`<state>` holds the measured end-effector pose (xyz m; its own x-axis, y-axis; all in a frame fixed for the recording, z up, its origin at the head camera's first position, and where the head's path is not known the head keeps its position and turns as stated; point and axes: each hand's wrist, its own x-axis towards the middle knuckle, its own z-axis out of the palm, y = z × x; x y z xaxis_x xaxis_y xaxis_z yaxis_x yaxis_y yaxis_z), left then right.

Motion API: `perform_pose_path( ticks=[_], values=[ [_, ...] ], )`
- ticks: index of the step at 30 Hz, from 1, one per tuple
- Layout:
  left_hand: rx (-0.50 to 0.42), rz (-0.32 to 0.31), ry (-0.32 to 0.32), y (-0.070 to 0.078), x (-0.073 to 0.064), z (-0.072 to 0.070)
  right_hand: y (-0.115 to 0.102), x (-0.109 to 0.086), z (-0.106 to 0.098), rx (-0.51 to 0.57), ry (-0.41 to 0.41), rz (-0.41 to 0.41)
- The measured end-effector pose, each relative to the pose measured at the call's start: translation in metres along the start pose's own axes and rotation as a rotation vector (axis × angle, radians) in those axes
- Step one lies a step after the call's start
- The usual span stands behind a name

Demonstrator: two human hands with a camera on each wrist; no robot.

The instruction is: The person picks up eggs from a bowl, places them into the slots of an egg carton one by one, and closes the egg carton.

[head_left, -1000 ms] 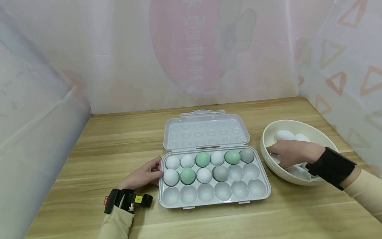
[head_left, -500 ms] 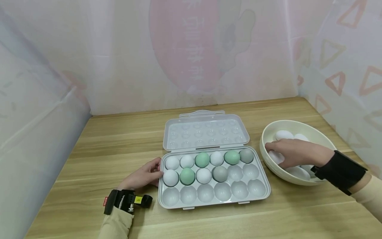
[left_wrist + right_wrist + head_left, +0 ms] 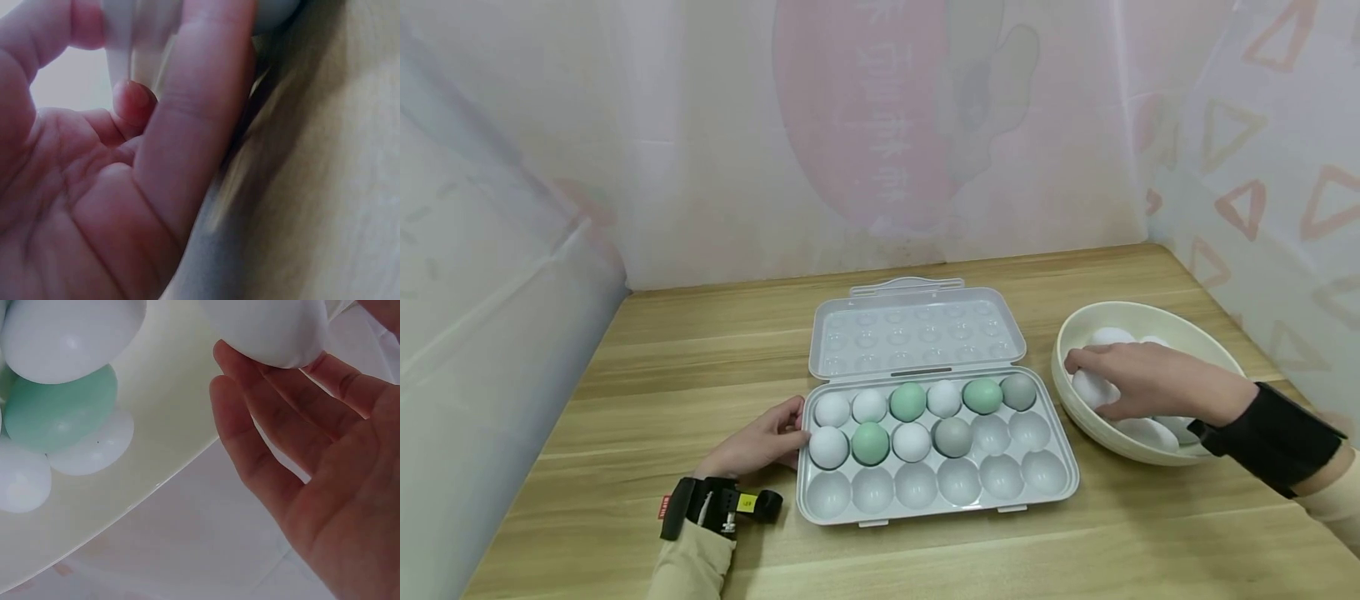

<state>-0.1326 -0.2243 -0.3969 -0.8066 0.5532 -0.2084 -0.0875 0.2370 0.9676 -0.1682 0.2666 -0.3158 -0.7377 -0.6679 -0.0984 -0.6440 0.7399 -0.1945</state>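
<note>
At the bowl's left side my right hand [image 3: 1157, 379] grips a white egg [image 3: 1093, 389] between thumb and fingers; the right wrist view also shows this egg [image 3: 269, 331] at the fingertips. The cream bowl [image 3: 1198, 333] holds several more white eggs, and a green egg [image 3: 62, 409] lies among them. My left hand [image 3: 756, 440] pinches the left edge of a grey plastic egg carton [image 3: 958, 482], thumb on the rim. White, green and grey eggs fill the carton's back row and part of the middle row; the front row has none.
The carton's clear lid [image 3: 917, 329] lies folded back behind it. The wooden table [image 3: 715, 342] ends at printed cloth walls [image 3: 700, 167] behind and at both sides. The bowl's raised rim stands just right of the carton.
Inside the bowl, my right hand has closed on the white egg and risen slightly with it, the wrist shifting right. My left hand stays on the carton's edge.
</note>
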Motion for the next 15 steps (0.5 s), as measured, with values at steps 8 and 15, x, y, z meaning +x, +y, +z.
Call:
perform_pose_path(
  ticks=[8, 15],
  values=[
    [0.005, -0.004, -0.001, 0.0, 0.0, 0.0, -0.003, -0.005, -0.006, -0.059, 0.056, -0.028],
    [0.01, -0.008, 0.003, 0.0, 0.0, 0.0, -0.008, -0.009, -0.012, -0.091, 0.117, -0.061]
  ],
)
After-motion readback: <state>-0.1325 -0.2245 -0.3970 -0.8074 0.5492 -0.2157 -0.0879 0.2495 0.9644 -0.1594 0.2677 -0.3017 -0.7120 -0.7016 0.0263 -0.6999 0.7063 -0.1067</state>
